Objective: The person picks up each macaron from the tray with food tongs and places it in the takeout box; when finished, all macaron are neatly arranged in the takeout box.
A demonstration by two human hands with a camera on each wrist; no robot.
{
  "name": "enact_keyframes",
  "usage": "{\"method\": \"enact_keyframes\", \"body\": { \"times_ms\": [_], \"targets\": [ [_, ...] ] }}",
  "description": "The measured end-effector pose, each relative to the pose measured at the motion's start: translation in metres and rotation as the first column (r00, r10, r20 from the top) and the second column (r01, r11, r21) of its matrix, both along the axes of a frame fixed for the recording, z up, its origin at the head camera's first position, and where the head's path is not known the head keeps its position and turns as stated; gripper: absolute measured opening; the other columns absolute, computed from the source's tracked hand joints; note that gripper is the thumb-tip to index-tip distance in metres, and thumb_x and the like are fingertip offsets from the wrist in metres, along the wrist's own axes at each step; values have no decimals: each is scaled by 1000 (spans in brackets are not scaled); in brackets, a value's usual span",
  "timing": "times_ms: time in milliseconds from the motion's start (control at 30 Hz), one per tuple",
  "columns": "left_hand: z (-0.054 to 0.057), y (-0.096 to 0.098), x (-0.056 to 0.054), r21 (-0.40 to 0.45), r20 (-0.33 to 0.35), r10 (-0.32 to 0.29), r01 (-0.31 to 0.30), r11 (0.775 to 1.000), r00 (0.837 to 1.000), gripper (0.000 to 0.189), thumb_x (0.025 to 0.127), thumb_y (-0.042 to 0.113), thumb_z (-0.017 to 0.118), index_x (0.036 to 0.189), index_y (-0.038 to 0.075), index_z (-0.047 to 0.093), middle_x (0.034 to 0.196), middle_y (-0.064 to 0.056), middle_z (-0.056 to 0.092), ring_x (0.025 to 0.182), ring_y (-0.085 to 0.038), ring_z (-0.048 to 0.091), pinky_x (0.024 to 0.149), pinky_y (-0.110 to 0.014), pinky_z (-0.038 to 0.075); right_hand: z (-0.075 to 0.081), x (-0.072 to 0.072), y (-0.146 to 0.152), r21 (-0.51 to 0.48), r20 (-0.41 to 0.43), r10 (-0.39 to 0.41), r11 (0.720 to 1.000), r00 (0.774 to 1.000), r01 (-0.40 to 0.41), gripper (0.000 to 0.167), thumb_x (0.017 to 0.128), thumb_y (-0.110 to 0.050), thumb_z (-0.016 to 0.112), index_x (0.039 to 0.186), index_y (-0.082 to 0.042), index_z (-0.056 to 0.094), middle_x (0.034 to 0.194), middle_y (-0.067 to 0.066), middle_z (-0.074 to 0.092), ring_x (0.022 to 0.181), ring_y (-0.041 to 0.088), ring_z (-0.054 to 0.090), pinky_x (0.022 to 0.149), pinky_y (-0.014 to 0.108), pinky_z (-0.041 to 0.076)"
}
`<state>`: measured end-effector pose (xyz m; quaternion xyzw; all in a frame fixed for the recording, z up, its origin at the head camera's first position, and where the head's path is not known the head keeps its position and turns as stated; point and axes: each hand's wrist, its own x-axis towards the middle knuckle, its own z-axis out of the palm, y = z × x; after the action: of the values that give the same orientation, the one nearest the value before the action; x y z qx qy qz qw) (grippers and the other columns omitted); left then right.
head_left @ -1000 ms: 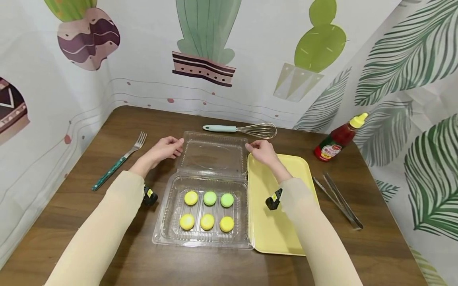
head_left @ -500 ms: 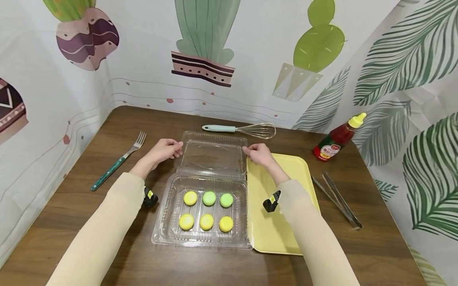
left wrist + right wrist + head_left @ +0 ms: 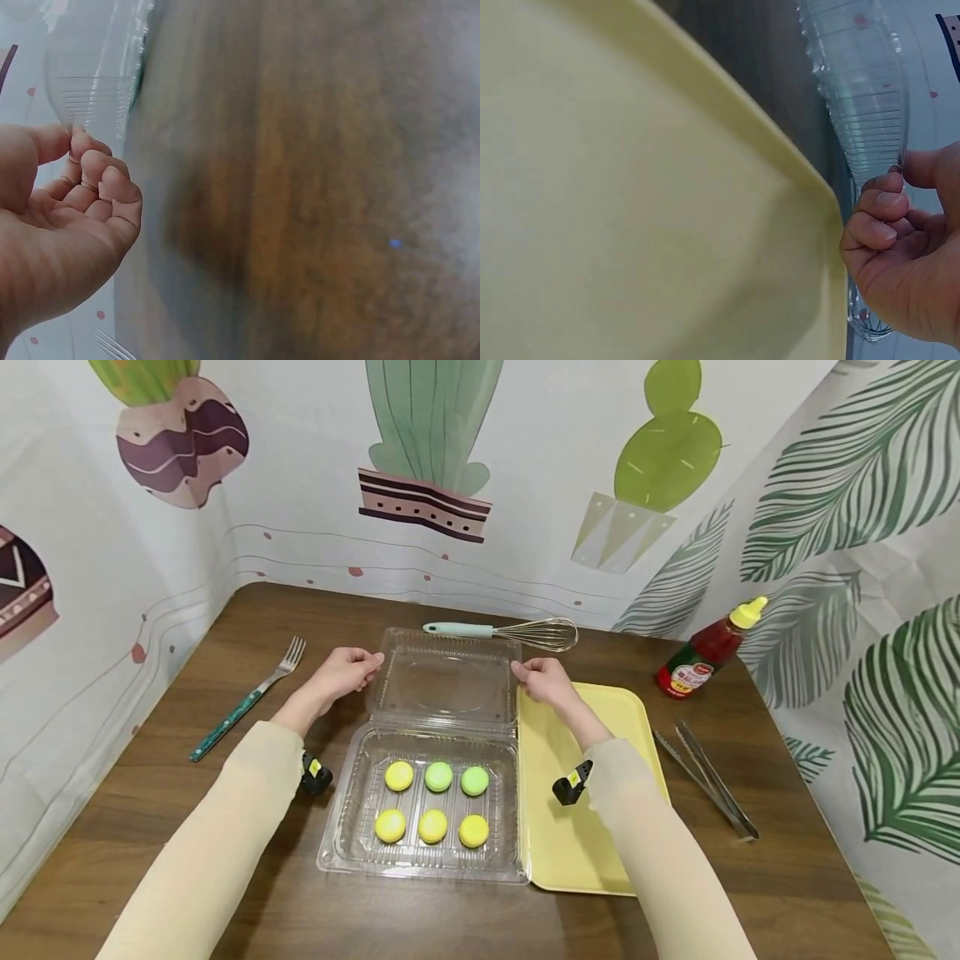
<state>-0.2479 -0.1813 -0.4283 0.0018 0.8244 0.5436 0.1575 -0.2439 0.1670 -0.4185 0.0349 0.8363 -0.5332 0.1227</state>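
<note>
A clear plastic clamshell box (image 3: 341, 827) stands with its lid (image 3: 442, 681) folded back, away from the person. Inside the base lie two rows of macarons: yellow ones such as the front middle macaron (image 3: 432, 827), and two green ones (image 3: 438, 776) in the back row. My left hand (image 3: 343, 672) pinches the lid's left far corner between thumb and forefinger, seen close up in the left wrist view. At the opposite corner my right hand (image 3: 547, 681) pinches the lid's edge the same way, as the right wrist view shows.
A yellow tray (image 3: 585, 852) touches the box's right side. Behind the lid lies a whisk (image 3: 465, 630). On the left is a fork (image 3: 247, 702); on the right, metal tongs (image 3: 712, 785) and an upright red sauce bottle (image 3: 701, 656). A patterned cloth hangs behind the table.
The lid's far edge has risen slightly over the last half second and now overlaps the whisk handle. Both hands have moved up a little with it. The macarons have stayed in place.
</note>
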Motion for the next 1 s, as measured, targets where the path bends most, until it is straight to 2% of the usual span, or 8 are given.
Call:
{"method": "enact_keyframes", "body": {
  "times_ms": [233, 400, 667, 867, 1000],
  "targets": [
    [15, -3, 2, 11, -32, 10, -9, 1000, 999, 38, 106, 34, 51, 106, -4, 59, 76, 0, 48, 68, -11, 45, 69, -31, 42, 12, 2, 1, -29, -18, -1, 1000, 1000, 0, 38, 104, -31, 55, 97, 7, 59, 68, -1, 48, 54, 8, 38, 53, 22, 34],
    [24, -3, 3, 39, -60, 29, -26, 999, 998, 39, 104, 36, 53, 104, -3, 59, 72, 3, 48, 66, -9, 44, 67, -30, 41, 23, 3, 2, -24, -47, 14, 1000, 999, -15, 36, 105, -31, 53, 97, 3, 58, 67, -2, 47, 55, 8, 39, 53, 21, 34],
    [36, -4, 5, 76, -187, 61, -47, 996, 981, 43, 103, 38, 56, 107, -5, 62, 69, 5, 50, 64, -8, 44, 58, -25, 39, 41, 6, 2, -88, -136, 14, 996, 991, -26, 31, 105, -28, 53, 97, 2, 56, 64, -2, 44, 55, 8, 38, 51, 20, 30],
    [43, -7, 9, 207, -220, 98, -52, 977, 971, 38, 100, 32, 63, 101, -6, 64, 62, 5, 54, 54, -6, 47, 50, -21, 40, 48, 12, 7, -78, -242, 20, 996, 970, -40, 31, 103, -27, 57, 96, 3, 58, 64, -2, 46, 57, 9, 40, 53, 22, 33],
    [47, -9, 14, 259, -227, 92, -31, 965, 970, 35, 99, 32, 64, 97, -3, 64, 60, 2, 57, 50, -9, 52, 49, -21, 44, 52, 18, 9, -121, -292, 16, 991, 956, -53, 31, 102, -24, 60, 95, 6, 59, 63, -1, 49, 55, 10, 43, 53, 21, 36]
  ]
}}
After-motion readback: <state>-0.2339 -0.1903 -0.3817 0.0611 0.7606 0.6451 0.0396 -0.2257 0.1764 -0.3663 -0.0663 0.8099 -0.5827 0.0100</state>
